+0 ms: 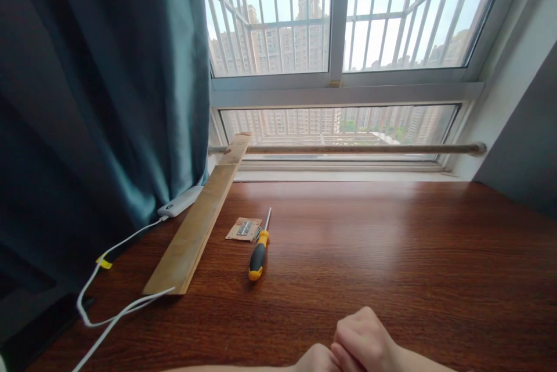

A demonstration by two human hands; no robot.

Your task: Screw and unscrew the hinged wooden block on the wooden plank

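Note:
At the bottom edge, my right hand [366,339] is closed and rests against my left hand [318,358]. The left hand is curled too, and partly cut off by the frame; no object shows in either. Ahead and to the left on the table lies a screwdriver [258,257] with a black and yellow handle, its shaft pointing toward the window. Just left of its shaft, a small metal hinge [244,228] sits on a piece of cardboard [234,235]. A few small screws [257,234] appear beside it, partly hidden by the screwdriver.
Wooden boards [195,227] lie lengthwise at left, reaching toward the window bar [348,150]. A white power bank [179,202] with a white cable [93,279] is by the blue curtain [174,99]. The brown table [413,244] extends to the right.

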